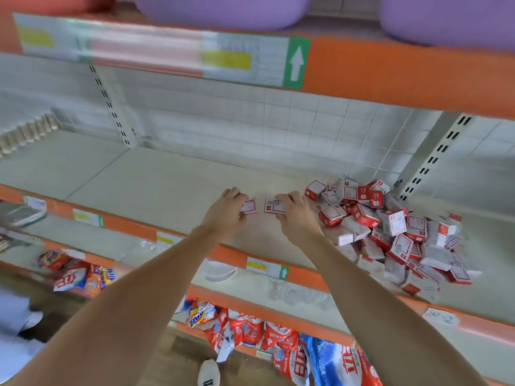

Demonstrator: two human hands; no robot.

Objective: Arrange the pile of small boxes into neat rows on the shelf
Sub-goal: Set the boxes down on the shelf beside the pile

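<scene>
The left hand [229, 206] and right hand [292, 210] each grip one small box [249, 206] with curled fingers, on the shelf [156, 179] just left of the pile [390, 229]. Risk: the right forearm passes beside the pile and could knock boxes over the shelf's front edge.

Your shelf [156, 176] carries the pile of small boxes [390, 227] at its right end, spreading from the back wall to the front edge. Left of the pile, your right hand [295, 215] holds one box [274, 206]; your left hand [227, 210] holds another box [249, 206] just left of it, a gap between the two. Tubs [223, 9] sit on the shelf above. Bags [250, 330] lie on the lower shelves, in front and below.
</scene>
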